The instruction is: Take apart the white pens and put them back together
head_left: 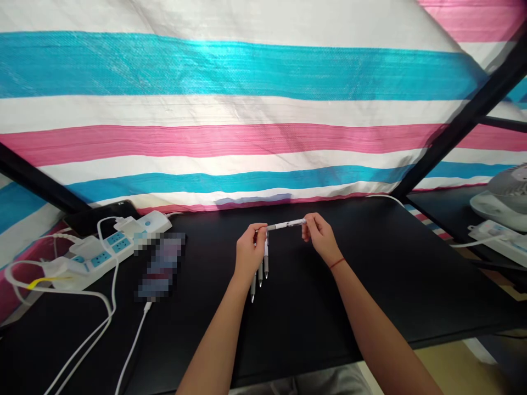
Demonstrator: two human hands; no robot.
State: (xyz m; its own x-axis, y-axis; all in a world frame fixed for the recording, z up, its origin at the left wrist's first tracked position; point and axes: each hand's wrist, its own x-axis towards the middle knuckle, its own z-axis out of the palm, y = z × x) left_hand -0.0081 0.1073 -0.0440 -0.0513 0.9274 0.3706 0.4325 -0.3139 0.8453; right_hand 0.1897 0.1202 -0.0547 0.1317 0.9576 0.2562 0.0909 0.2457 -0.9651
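- Pinched at both ends, a white-and-gray pen (284,224) spans nearly level between the hands, above the black table (313,318).
- Left hand (251,244) grips its gray end between thumb and fingers; right hand (319,236) closes its fingertips on the white end.
- Just below the left hand, three more pens (260,275) lie side by side, gray ends toward the person, upper parts partly hidden.
- Red cord (337,263) circles the right wrist.
- Farther left, a blurred-out phone (162,266) joins a white cable (134,343), near a power strip (119,249) holding plugs.
- Behind hangs a striped sheet (263,140); far right stands a fan (510,189).
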